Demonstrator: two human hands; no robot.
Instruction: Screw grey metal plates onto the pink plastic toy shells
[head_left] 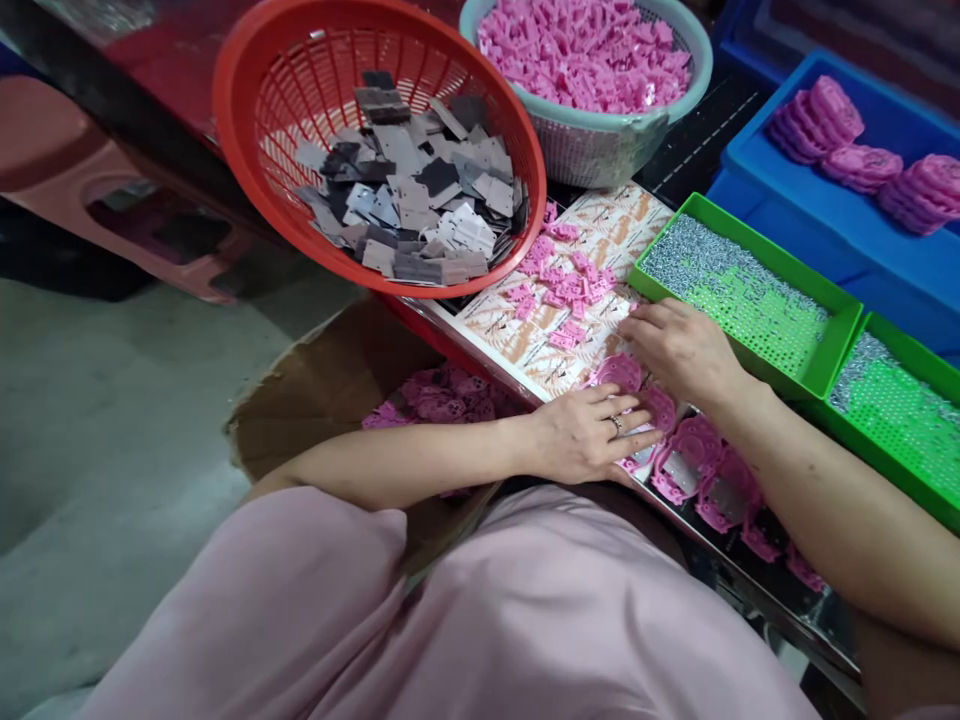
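My left hand (589, 435) lies on pink plastic frames (694, 460) at the table's near edge, fingers stretched flat over one frame, a ring on one finger. My right hand (679, 345) rests just beyond it, fingers curled down over a round pink part (619, 372); what they grip is hidden. Several pink frames with grey metal plates in them lie in a row to the right of my hands. Small loose pink clips (562, 285) are scattered on a patterned sheet (517, 340) ahead of my hands.
A red basket (240, 90) of grey metal plates stands at the back left, a pale basket (600, 140) of pink parts behind it. Green trays (832, 335) of small screws sit right, a blue bin (757, 150) with pink stacks beyond. A cardboard box (322, 390) with pink parts is below the table.
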